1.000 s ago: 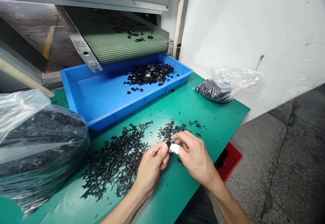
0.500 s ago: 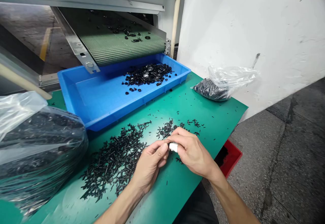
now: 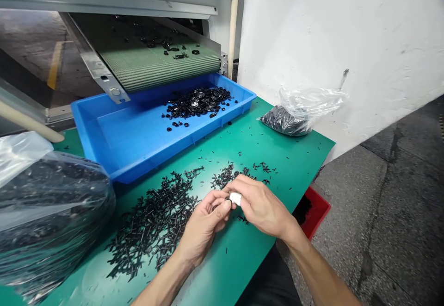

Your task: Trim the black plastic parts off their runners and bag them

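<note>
My left hand (image 3: 204, 225) is closed, pinching a small black part (image 3: 228, 198) between thumb and fingertips. Right against it, my right hand (image 3: 265, 206) bends its fingers down onto the same part, and a white wrapping (image 3: 236, 198) covers one of its digits. The fingers hide most of the part, so its shape is unclear. To the left of both hands spreads a pile of black branched plastic pieces (image 3: 156, 222). Just beyond the fingertips lies a smaller cluster of black parts (image 3: 225, 176).
A blue tray (image 3: 138, 165) with round black parts (image 3: 199, 102) sits under a green conveyor belt (image 3: 163, 72). Clear bags of black pieces stand at left (image 3: 58, 204) and far right (image 3: 289, 120) on the green tabletop (image 3: 243, 259). A red bin (image 3: 321, 209) is below the right edge.
My fingertips have shifted slightly, and more of the small black part shows between them. The whole view has moved a little, with the scene sliding left.
</note>
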Demonstrator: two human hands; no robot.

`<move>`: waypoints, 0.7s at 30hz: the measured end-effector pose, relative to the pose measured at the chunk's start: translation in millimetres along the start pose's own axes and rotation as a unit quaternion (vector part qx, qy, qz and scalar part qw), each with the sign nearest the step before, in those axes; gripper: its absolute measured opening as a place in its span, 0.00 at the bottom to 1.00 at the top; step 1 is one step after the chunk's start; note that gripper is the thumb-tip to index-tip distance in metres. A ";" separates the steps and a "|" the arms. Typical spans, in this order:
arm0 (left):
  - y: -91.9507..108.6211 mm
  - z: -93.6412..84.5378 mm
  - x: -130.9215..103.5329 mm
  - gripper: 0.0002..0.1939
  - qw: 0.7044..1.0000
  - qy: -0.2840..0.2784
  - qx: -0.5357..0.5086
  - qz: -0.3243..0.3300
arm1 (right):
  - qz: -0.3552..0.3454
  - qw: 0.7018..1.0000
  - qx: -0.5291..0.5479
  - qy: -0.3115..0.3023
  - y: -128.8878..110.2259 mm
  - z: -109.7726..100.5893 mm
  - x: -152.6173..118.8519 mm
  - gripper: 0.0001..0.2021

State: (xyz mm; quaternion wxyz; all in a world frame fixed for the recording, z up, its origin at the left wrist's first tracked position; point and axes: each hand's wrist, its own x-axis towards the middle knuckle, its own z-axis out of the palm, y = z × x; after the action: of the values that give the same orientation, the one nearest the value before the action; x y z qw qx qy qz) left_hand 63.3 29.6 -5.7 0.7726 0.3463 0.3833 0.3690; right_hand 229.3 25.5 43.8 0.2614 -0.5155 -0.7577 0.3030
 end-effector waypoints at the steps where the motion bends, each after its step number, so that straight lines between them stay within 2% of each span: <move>1: 0.3 0.6 -0.2 0.10 1.000 0.000 -0.010 0.006 | 0.005 1.000 0.001 0.010 -0.6 -0.1 -2.0 0.19; 4: 1.0 3.3 -0.6 0.13 0.999 0.010 -0.037 0.021 | 0.026 0.999 0.001 0.030 -1.6 0.8 -11.7 0.21; 8: 0.4 5.7 -0.8 0.17 0.998 0.037 -0.034 0.029 | 0.049 0.999 -0.001 0.021 0.5 6.0 -26.2 0.24; 13: -6.1 3.3 -1.7 0.13 0.997 0.059 -0.003 0.059 | 0.078 0.994 -0.040 0.071 -3.1 18.4 -37.5 0.20; 21: -11.9 0.6 -4.1 0.11 0.986 0.088 0.099 0.100 | 0.076 0.981 -0.158 0.080 -17.8 32.5 -44.1 0.18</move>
State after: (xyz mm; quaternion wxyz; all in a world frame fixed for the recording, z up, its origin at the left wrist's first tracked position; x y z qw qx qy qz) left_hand 65.6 20.2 -13.9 0.6570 0.4236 0.4479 0.4340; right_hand 209.8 -27.2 31.0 0.2125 -0.6292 -0.7310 0.1567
